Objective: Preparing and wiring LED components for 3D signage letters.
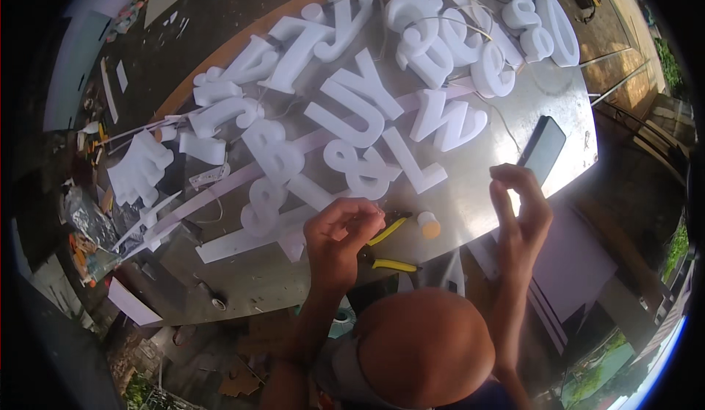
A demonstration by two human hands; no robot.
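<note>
Both of my hands are raised at the near edge of a metal-topped table [470, 215]. My left hand [339, 240] is closed, with thumb and fingers pinched together beside the yellow-handled pliers [395, 265]. Anything held in that pinch is too small to make out. Farther right, my right hand [523, 215] pinches thumb against forefinger near a dark phone [542, 150]; whatever may be between them cannot be made out. A small white cylinder with an orange end [428, 225] stands between the hands. White block letters, among them an L [413, 164] and an ampersand [360, 168], lie just beyond.
Many more white letters, such as a W [449, 118] and a U [345, 113], crowd the table, some with thin wires trailing. Long white strips [239, 242] lie at the near left. Crumpled dark plastic [92, 215] sits off the left end. Flat panels [569, 270] lean at the right.
</note>
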